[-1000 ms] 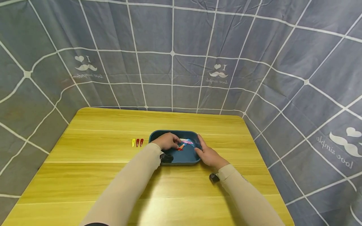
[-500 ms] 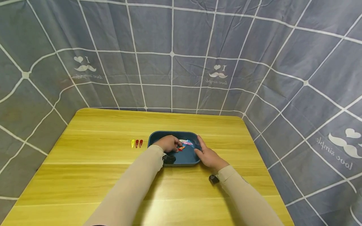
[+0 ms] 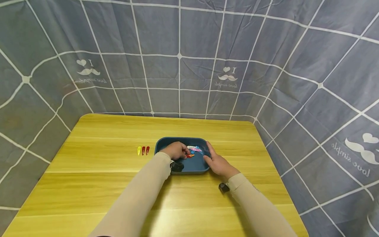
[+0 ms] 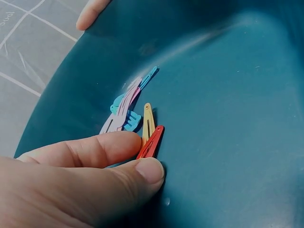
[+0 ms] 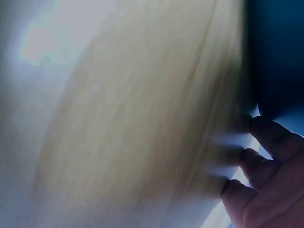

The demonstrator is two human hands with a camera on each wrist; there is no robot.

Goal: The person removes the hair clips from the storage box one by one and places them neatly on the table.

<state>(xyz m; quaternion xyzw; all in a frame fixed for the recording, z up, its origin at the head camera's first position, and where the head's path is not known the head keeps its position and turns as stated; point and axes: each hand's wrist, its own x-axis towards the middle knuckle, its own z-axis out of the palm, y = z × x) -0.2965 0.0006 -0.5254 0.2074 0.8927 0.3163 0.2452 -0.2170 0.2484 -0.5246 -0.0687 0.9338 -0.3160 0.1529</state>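
Observation:
A dark blue tray [image 3: 165, 142] sits mid-table and holds several small hair clips. My left hand [image 3: 186, 153] reaches into it. In the left wrist view its thumb and forefinger [image 4: 114, 147] pinch the end of a red clip [image 4: 153, 140]. A yellow clip [image 4: 148, 122] lies right beside the red one, with blue and pink clips [image 4: 124, 108] just beyond. My right hand [image 3: 211, 155] grips the tray's right rim, thumb along the edge. Its fingers [image 5: 266, 161] curl against the table by the tray wall [image 5: 280, 47], though that view is blurred.
A yellow clip and two red ones [image 3: 143, 150] lie in a row on the wooden table [image 3: 103, 184], left of the tray. Grey checked cloth [image 3: 177, 65] walls off the back and both sides. The table's right edge runs close to the right forearm.
The left hand has shifted slightly within the tray and closed its fingers on the red clip. The right hand and the tray have stayed put.

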